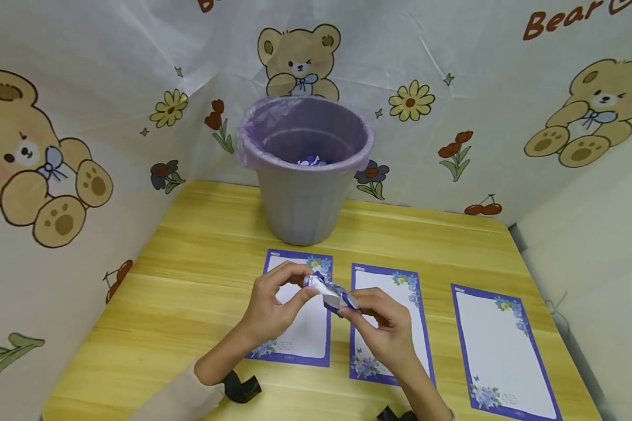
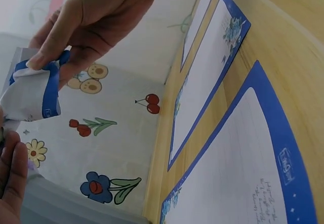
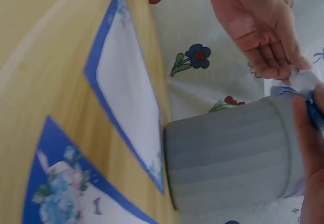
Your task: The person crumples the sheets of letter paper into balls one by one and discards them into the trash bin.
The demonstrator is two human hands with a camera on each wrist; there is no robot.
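Note:
Above the table, a crumpled, folded sheet of paper with a blue-purple border and white inside is held between both hands. My left hand pinches its left end between thumb and fingers. The right hand pinches the other end; in the left wrist view its thumb presses on the folded paper. Below lie three flat white sheets with blue-purple borders and flower prints: a left sheet, a middle sheet and a right sheet. The hands partly cover the left and middle ones.
A grey bin with a purple liner stands at the back of the wooden table. Crumpled paper shows inside it. Bear-printed cloth hangs behind and at the left. Black pieces show by the wrists.

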